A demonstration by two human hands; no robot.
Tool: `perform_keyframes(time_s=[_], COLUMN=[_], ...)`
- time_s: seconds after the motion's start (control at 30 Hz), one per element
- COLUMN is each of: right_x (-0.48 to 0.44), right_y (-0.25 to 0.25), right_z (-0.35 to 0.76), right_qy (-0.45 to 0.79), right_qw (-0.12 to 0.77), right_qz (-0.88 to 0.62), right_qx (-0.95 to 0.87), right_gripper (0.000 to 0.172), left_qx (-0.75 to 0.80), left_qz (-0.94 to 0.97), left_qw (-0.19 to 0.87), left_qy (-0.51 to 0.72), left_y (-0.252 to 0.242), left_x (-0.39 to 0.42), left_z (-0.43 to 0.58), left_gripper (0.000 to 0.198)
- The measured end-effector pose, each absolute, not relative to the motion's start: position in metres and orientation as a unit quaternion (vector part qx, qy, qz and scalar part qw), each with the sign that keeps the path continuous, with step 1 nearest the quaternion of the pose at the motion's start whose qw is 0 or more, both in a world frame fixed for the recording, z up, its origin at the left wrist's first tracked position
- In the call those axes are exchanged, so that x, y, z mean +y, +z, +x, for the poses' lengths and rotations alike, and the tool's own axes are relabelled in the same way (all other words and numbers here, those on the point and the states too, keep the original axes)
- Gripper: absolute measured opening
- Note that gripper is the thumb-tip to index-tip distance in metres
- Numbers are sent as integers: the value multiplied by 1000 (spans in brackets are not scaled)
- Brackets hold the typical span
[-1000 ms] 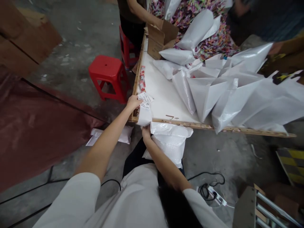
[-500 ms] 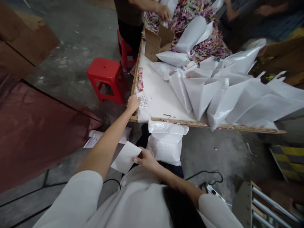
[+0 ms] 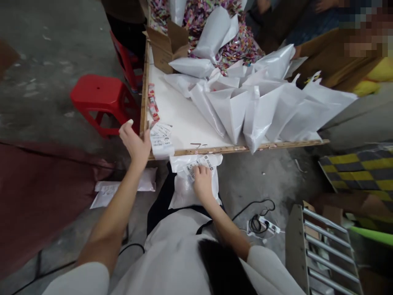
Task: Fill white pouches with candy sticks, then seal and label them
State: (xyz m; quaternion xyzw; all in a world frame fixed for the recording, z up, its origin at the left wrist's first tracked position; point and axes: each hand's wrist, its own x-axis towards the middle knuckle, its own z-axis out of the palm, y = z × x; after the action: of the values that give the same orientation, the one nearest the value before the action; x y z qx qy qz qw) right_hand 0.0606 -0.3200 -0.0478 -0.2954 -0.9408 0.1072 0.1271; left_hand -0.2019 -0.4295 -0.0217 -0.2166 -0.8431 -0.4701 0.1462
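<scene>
A filled white plastic mailer bag (image 3: 181, 192) rests on my lap against the table edge. On its upper part lies a printed shipping label (image 3: 205, 162). My right hand (image 3: 203, 182) lies over the label's lower part, fingers together and pressing down on it. Left of the table corner, my left hand (image 3: 135, 141) is raised with thumb and fingers apart, holding nothing. Right beside it, a pile of printed labels (image 3: 162, 139) lies on the corner, its end draped over the edge.
Several white bags (image 3: 230, 110) stand along the table (image 3: 181, 127). Behind them are a cardboard box (image 3: 161, 49) and a heap of small colourful packets (image 3: 242, 45). A red stool (image 3: 98, 96) stands left. Other people are at the far sides; a metal roller frame (image 3: 328, 250) is lower right.
My right hand has brought the label from my left side onto the bag, printed face up. My left hand has let go of the label pile and opened. The view has shifted right.
</scene>
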Motion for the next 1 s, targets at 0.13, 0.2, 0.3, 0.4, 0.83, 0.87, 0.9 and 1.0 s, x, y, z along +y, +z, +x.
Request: perform_keyframes(time_s=[0.13,0.2,0.3,0.4,0.83,0.87,0.9,1.0], right_x=[-341,-339,-318,-280,-241,-243,-246,-253], right_y=[-49,-41,-41,-64,-97,-94,-90,-80], right_z=[62,76,96,114,93,97,103,120], right_qy=[140,173,208,216,510,497,480,401], right_qw=[45,-3,-61,-81,187,205,224,263], right_qz=[-235,-160,-128,-237,-462,-459,-454,-429], right_qx=[-961,-972,-968,-944,-701,-707,-716,-766], right_gripper=[46,63,72,69,82,82,80,76], left_qx=[-776,-742,-750,-785,-722,-717,-714,-715], left_qz=[-447,-545,-565,-523,-113,-123,-130,-145], left_qw=[107,13,-86,-125,-343,-326,-299,-230], left_qy=[-432,-392,-334,-309,-590,-604,-620,-644], left_y=[-30,-42,-68,-97,-100,-96,-94,-96], left_x=[-437,-437,-441,-460,-460,-460,-460,-454], left_z=[-98,-54,-22,-22,-6,-4,-2,-4], left_gripper=[43,41,45,43,60,60,60,57])
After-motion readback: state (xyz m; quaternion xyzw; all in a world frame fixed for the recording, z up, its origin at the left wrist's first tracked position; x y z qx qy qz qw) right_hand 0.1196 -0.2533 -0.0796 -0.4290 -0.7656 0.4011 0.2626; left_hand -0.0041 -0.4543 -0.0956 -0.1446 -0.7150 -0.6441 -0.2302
